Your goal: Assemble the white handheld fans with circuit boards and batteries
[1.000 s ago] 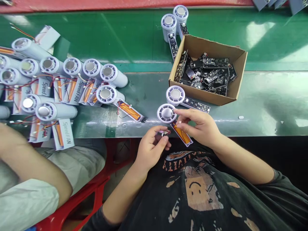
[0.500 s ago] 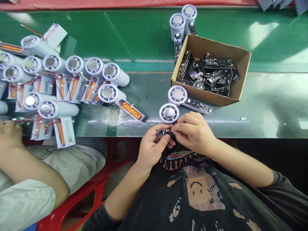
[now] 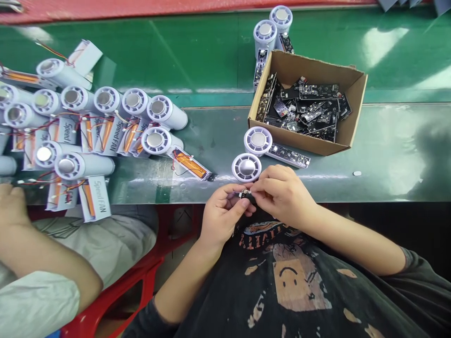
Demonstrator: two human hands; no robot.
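My left hand [image 3: 223, 211] is closed, thumb and fingers gripping a small black circuit board [image 3: 244, 193] at the front edge of the bench. My right hand [image 3: 283, 192] pinches at the board's right end. Whatever sits between its fingertips is too small and covered to make out. Just beyond my fingers stands a white fan unit [image 3: 246, 167] with a round silver hub, a bit of dark red wire showing below it. Behind that is a second fan unit [image 3: 258, 141], with a circuit board [image 3: 289, 155] fitted along its handle.
A cardboard box [image 3: 303, 138] of loose circuit boards stands behind my right hand. Two fan units [image 3: 265, 35] are beyond it. At left lie several fan units [image 3: 165, 111] with wires and orange-filled handles. A co-worker's arm [image 3: 42, 253] rests at far left. A small white piece [image 3: 357, 173] lies right.
Both hands stay at the circuit board, with only slight finger movement. The whole view has shifted a little. The co-worker's hand at the left edge has moved slightly.
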